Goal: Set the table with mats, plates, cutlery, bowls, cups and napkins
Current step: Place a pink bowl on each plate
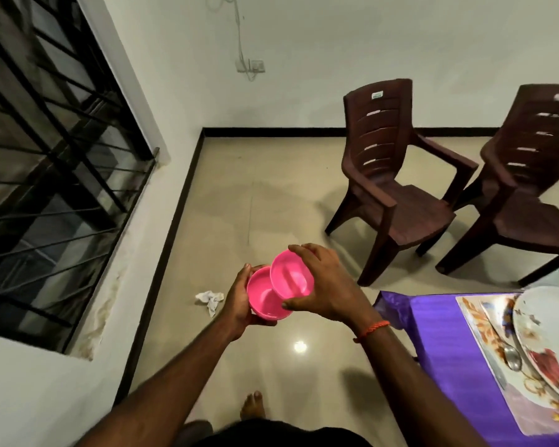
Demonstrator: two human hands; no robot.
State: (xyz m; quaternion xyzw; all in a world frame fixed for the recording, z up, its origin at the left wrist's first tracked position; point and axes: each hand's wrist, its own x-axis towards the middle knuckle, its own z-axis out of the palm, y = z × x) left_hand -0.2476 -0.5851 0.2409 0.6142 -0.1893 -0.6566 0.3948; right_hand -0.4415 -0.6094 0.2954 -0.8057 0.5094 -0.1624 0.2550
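I stand over the floor with two pink bowls in my hands. My left hand [239, 301] grips the lower pink bowl [263, 300] from its left side. My right hand [323, 282] grips the upper pink bowl [289, 275], which is tilted with its opening toward me and overlaps the lower one. At the right, a table under a purple cloth [439, 337] carries a floral mat [494, 343], a white floral plate [549, 333] and a spoon [512, 356] lying on the mat left of the plate.
Two dark brown plastic chairs [397, 185] [530, 175] stand beyond the table on the tiled floor. A crumpled white cloth [210, 300] lies on the floor near the left wall. A barred window [46, 162] fills the left wall. My bare foot [252, 406] shows below.
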